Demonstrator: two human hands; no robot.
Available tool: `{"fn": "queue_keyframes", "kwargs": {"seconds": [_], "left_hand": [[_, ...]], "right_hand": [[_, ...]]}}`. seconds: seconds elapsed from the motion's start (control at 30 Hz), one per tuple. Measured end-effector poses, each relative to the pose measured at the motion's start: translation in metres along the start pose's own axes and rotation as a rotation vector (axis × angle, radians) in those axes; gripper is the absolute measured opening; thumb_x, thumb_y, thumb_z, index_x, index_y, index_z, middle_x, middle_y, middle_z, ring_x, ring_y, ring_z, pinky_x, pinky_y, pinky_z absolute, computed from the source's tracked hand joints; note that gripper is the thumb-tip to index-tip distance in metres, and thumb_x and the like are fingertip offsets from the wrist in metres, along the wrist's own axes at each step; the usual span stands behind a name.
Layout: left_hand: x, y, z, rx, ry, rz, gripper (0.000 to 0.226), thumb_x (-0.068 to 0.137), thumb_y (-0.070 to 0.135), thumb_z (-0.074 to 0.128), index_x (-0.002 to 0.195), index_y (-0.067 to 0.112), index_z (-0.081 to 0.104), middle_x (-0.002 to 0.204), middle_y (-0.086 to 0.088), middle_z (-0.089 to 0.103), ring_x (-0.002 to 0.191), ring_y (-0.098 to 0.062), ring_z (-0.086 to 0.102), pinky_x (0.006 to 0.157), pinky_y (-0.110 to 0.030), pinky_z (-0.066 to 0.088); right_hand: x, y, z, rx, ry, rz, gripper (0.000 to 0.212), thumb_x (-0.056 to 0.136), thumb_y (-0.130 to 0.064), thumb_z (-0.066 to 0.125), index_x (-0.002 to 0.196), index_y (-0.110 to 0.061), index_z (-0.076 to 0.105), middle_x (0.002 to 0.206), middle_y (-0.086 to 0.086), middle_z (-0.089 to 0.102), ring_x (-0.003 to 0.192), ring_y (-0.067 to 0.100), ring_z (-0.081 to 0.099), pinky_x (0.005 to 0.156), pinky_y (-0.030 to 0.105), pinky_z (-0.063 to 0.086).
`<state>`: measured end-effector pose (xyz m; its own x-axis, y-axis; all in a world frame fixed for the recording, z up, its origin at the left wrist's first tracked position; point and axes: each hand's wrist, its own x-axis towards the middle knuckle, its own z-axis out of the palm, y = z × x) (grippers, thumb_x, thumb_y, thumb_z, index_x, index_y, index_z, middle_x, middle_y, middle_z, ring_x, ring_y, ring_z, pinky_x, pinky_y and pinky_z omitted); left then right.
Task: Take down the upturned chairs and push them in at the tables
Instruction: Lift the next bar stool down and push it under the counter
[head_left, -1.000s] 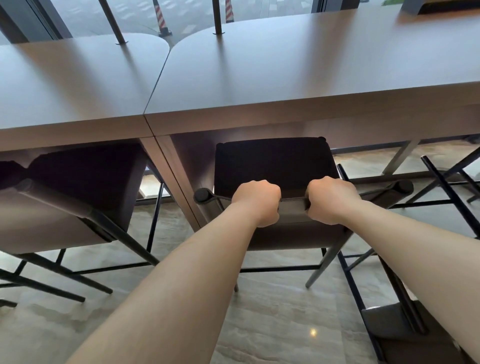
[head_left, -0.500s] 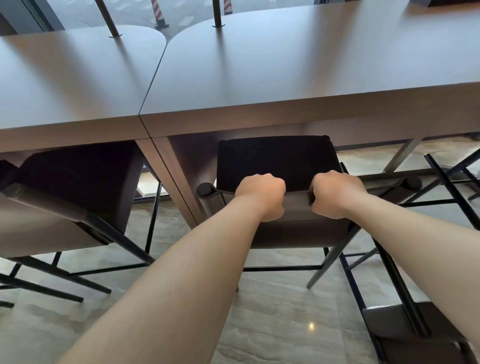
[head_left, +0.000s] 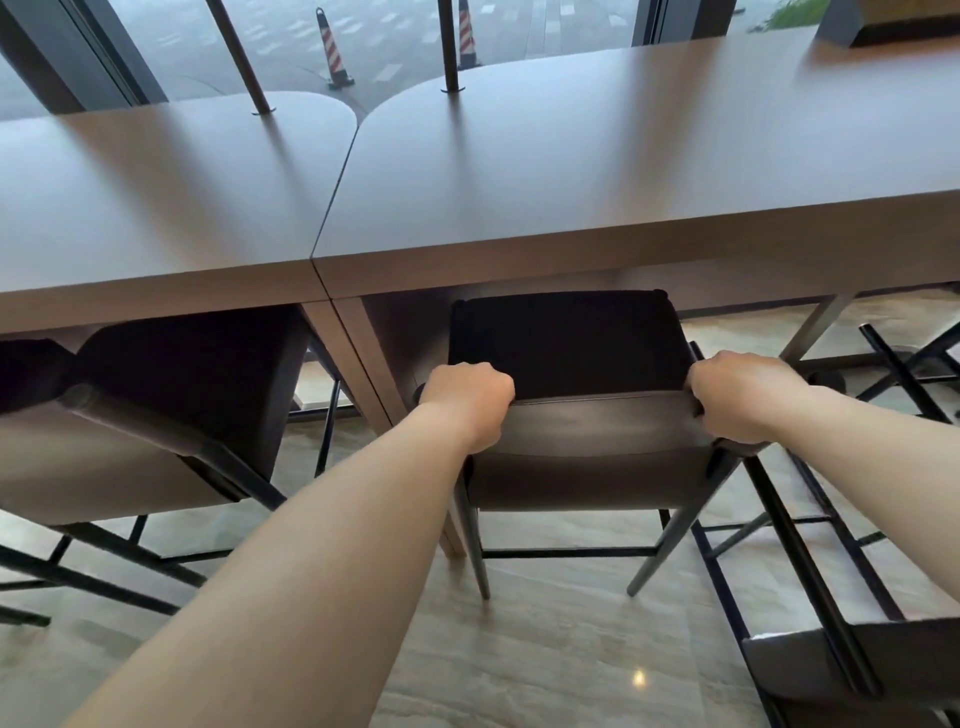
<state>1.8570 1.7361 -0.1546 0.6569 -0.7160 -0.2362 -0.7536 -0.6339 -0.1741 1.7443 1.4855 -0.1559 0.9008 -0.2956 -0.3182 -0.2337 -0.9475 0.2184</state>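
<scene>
Both hands grip the top rail of the dark-seated, grey-backed bar chair (head_left: 582, 431): the left hand (head_left: 470, 402) closed over its left end, the right hand (head_left: 743, 397) closed over its right end. The chair stands upright on the floor, its black seat already partly under the long brown wooden bench (head_left: 597, 171). From the hands the bench lies at twelve o'clock. The backrest's long axis runs nine to three, square to the likely push, both hands equally near.
</scene>
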Motion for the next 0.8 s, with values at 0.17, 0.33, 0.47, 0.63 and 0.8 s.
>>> {"fn": "queue_keyframes", "kwargs": {"seconds": [0.17,0.33,0.47,0.63,0.8], "left_hand": [[0.004,-0.002,0.002,0.03,0.032,-0.012,0.014,0.089,0.007,0.053,0.093,0.016,0.063,0.072,0.0,0.055,0.061,-0.023,0.052,0.054,-0.031,0.035],[0.008,-0.002,0.003,0.033,0.039,-0.027,0.01,0.089,0.01,0.055,0.088,0.018,0.062,0.065,0.003,0.05,0.059,-0.022,0.052,0.051,-0.029,0.033],[0.009,0.0,0.005,0.028,0.051,-0.054,0.012,0.089,0.009,0.055,0.086,0.018,0.061,0.065,0.003,0.051,0.054,-0.019,0.047,0.046,-0.027,0.028],[0.01,0.002,0.006,0.025,0.039,-0.075,0.012,0.087,0.008,0.055,0.086,0.018,0.062,0.062,0.002,0.048,0.05,-0.017,0.041,0.043,-0.027,0.023],[0.014,0.004,0.005,0.012,0.056,-0.069,0.011,0.087,0.009,0.056,0.085,0.018,0.062,0.062,0.003,0.049,0.049,-0.016,0.041,0.043,-0.026,0.024]], "right_hand": [[0.0,-0.002,0.007,-0.022,0.081,0.026,0.013,0.086,-0.009,0.052,0.074,-0.015,0.05,0.072,0.002,0.052,0.06,0.022,0.049,0.045,0.027,0.03],[0.001,-0.001,0.006,-0.009,0.079,0.039,0.011,0.087,-0.008,0.053,0.077,-0.014,0.052,0.073,0.003,0.053,0.058,0.02,0.047,0.045,0.026,0.029],[0.002,-0.001,0.003,0.003,0.067,0.06,0.017,0.086,-0.006,0.053,0.073,-0.015,0.048,0.074,0.004,0.053,0.057,0.02,0.046,0.046,0.025,0.031],[0.006,0.0,-0.001,0.005,0.05,0.073,0.009,0.086,-0.006,0.053,0.081,-0.014,0.055,0.079,0.004,0.055,0.062,0.021,0.049,0.046,0.025,0.031],[0.009,0.004,-0.003,0.021,0.043,0.088,0.008,0.086,-0.006,0.053,0.084,-0.013,0.057,0.079,0.004,0.055,0.063,0.022,0.052,0.045,0.026,0.031]]}}
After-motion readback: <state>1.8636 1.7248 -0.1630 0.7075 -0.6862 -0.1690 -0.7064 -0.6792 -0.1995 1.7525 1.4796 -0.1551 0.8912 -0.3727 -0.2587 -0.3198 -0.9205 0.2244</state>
